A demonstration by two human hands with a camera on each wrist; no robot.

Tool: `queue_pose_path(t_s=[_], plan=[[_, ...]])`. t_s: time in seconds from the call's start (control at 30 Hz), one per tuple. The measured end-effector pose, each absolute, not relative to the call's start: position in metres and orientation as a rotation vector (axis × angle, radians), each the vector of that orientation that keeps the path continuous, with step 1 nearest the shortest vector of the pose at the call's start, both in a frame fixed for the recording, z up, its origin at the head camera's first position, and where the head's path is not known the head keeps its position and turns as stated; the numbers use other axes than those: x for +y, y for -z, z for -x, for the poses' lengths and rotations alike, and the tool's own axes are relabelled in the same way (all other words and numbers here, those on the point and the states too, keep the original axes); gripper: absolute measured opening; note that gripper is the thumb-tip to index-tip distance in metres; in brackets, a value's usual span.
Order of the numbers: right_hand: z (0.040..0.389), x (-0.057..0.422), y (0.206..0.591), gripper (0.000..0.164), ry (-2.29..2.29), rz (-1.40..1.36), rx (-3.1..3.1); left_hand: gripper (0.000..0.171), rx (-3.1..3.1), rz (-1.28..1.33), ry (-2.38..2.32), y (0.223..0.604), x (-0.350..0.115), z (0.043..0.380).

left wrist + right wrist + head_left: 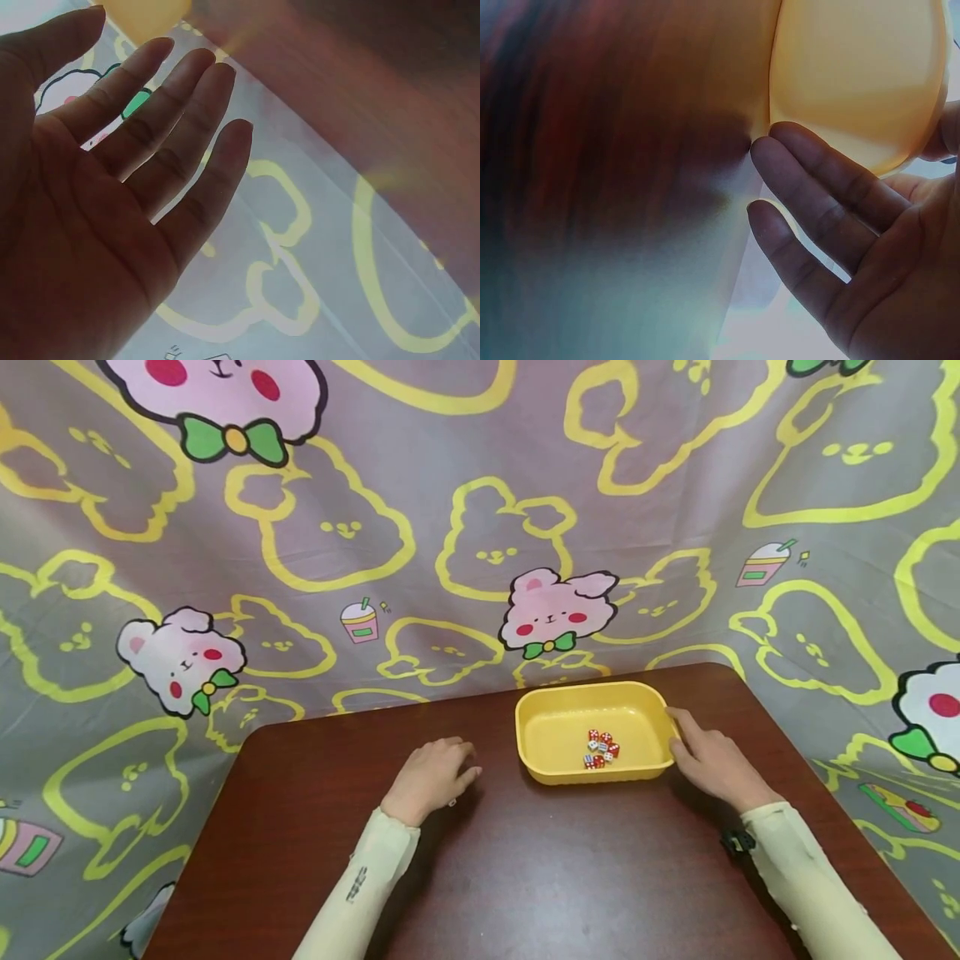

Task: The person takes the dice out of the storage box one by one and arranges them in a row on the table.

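Note:
A yellow plastic tray (555,772) stands on the far right part of the table. Inside it, several small red dice and white dice (601,747) lie clustered near the front wall. My right hand (716,764) grips the tray's right end, its thumb and index finger at the rim. In the right wrist view, the other fingers (814,195) extend beside the tray's outer wall. To the left of the tray, my left hand (429,777) is over the table, holding nothing. Its palm and loosely bent fingers (187,131) show in the left wrist view.
The dark reddish-brown table (570,877) has rounded far corners. A grey cloth (420,460) printed with yellow outlines and cartoon animals hangs behind the table and along its sides. A dark band (738,842) is on my right wrist.

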State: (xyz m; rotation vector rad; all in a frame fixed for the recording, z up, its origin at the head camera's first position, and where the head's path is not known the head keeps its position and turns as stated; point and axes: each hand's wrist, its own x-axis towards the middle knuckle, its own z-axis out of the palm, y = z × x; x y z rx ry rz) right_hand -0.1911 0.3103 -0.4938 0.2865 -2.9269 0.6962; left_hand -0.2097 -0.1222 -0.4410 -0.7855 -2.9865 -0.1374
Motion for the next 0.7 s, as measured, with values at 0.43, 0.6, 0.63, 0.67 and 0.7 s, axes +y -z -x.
queue_pose_path(t_s=[0.43,0.6,0.63,0.67,0.7], plan=[[0.192,0.31,0.494,0.046,-0.69,-0.304,-2.911,0.03,-2.922,0.804,0.113,0.427,-0.107,0.215],[0.192,0.31,0.494,0.046,-0.68,-0.293,-2.923,0.029,-2.925,0.808,0.139,0.425,-0.099,0.215],[0.192,0.31,0.494,0.046,-0.676,-0.291,-2.922,0.03,-2.924,0.812,0.135,0.425,-0.097,0.216],[0.192,0.31,0.493,0.046,-0.678,-0.289,-2.92,0.03,-2.924,0.815,0.135,0.425,-0.094,0.216],[0.192,0.311,0.493,0.047,-0.681,-0.288,-2.919,0.031,-2.923,0.82,0.132,0.426,-0.092,0.216]])
